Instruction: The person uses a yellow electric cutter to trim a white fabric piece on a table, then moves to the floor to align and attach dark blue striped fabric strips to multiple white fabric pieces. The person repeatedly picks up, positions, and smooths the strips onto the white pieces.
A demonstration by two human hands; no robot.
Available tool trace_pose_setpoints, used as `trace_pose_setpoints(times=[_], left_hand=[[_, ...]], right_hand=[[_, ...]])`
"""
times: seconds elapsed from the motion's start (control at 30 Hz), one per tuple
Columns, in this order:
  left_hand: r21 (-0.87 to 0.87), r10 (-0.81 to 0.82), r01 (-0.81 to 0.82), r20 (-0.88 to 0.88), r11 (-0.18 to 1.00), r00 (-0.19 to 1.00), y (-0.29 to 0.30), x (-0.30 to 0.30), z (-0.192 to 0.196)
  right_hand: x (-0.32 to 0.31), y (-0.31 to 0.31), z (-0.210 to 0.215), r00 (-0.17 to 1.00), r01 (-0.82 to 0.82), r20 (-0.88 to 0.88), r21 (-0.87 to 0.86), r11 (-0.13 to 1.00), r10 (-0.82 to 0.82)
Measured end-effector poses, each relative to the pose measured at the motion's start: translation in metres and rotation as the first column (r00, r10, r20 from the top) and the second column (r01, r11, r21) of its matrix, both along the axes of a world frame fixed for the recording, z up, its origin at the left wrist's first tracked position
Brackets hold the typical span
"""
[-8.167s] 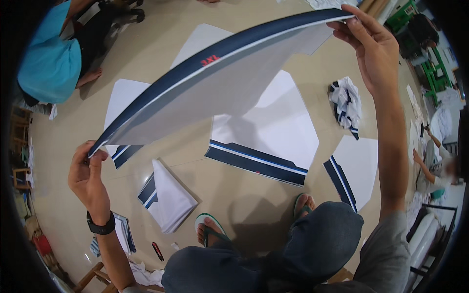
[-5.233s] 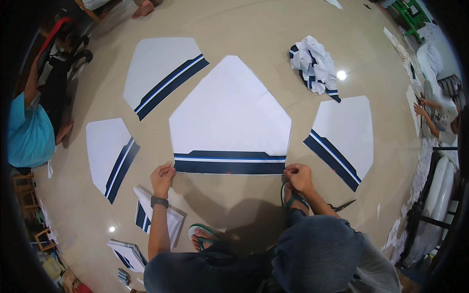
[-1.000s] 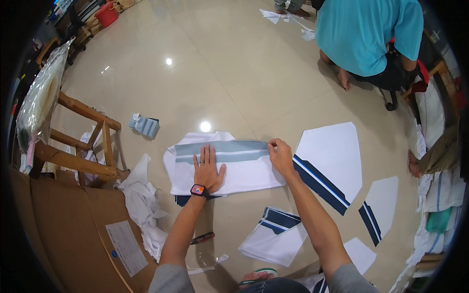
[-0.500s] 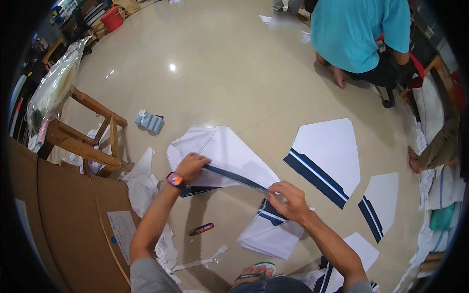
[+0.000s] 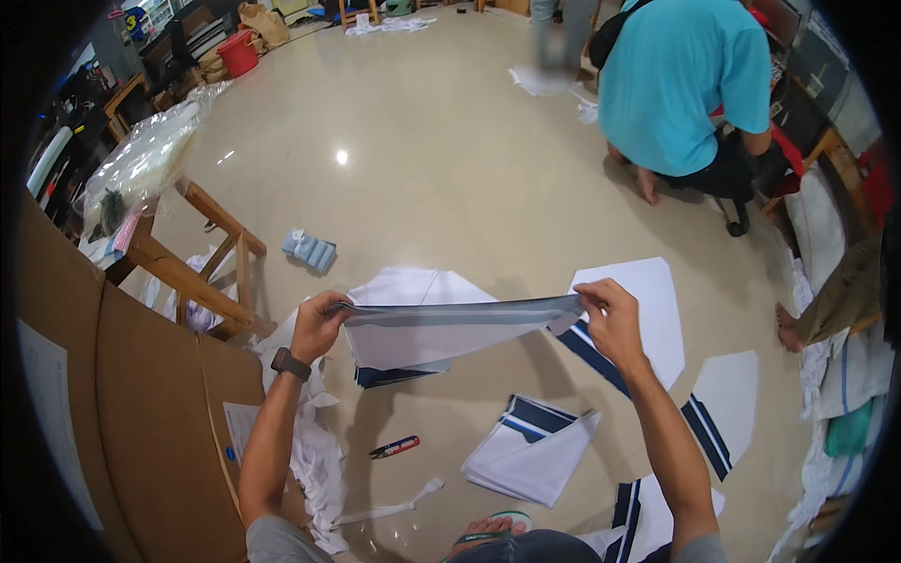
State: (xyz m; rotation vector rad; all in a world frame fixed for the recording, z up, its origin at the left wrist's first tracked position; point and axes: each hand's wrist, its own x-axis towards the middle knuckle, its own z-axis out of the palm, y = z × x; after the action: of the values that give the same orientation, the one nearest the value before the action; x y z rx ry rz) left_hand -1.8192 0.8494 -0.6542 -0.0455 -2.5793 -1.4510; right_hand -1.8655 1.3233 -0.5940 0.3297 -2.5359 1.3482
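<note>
Between my two hands a white fabric panel with a dark band point(image 5: 422, 342) hangs stretched by its top edge, above the floor. My left hand point(image 5: 321, 327) pinches one end of that edge and my right hand point(image 5: 612, 317) grips the other. Behind and below it lies a pile of white cut pieces point(image 5: 422, 284), partly hidden, with navy edges showing at the near side. A folded stack of white and navy fabric point(image 5: 535, 458) rests nearer to me. Left of that stack are red-and-black thread snips point(image 5: 394, 448).
Striped white panels point(image 5: 648, 291) lie at right, with a smaller one point(image 5: 737, 394) beyond. A cardboard box point(image 5: 178, 385) and wooden stool point(image 5: 188, 272) stand left, near scraps point(image 5: 319, 479) and a blue-grey bundle point(image 5: 310, 251). A person in a turquoise shirt point(image 5: 680, 84) squats far right.
I have raised the panel off the pile, and my hands have moved farther apart with its edge drawn straight between them. My view has tilted up slightly.
</note>
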Motion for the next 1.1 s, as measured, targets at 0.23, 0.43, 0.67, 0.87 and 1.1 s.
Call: trace_pose_setpoints(times=[0.23,0.43,0.67,0.87,1.1], left_hand=[[-0.224,0.080,-0.147,-0.285,0.963,0.955,0.020,-0.138,0.028],[0.192,0.198,-0.154,-0.243,0.969,0.950,0.020,-0.181,0.163],[0.247,0.057,0.034,-0.353,0.968,0.934,0.021,-0.113,0.146],[0.144,0.033,-0.008,-0.170,0.990,0.985,-0.007,-0.054,0.010],[0.028,-0.014,0.010,0.126,1.000,0.992,0.027,-0.006,-0.106]], right_hand=[[-0.142,0.032,0.015,0.983,0.053,-0.186,0.351,0.935,0.014],[-0.176,0.009,0.111,0.966,0.165,-0.196,-0.043,0.985,-0.170],[-0.100,0.027,0.097,0.961,0.019,-0.275,-0.057,0.998,-0.034],[-0.042,-0.007,-0.031,0.990,0.031,-0.133,-0.065,0.997,-0.039],[0.014,0.015,-0.178,0.996,0.007,0.091,0.078,0.997,-0.014]])
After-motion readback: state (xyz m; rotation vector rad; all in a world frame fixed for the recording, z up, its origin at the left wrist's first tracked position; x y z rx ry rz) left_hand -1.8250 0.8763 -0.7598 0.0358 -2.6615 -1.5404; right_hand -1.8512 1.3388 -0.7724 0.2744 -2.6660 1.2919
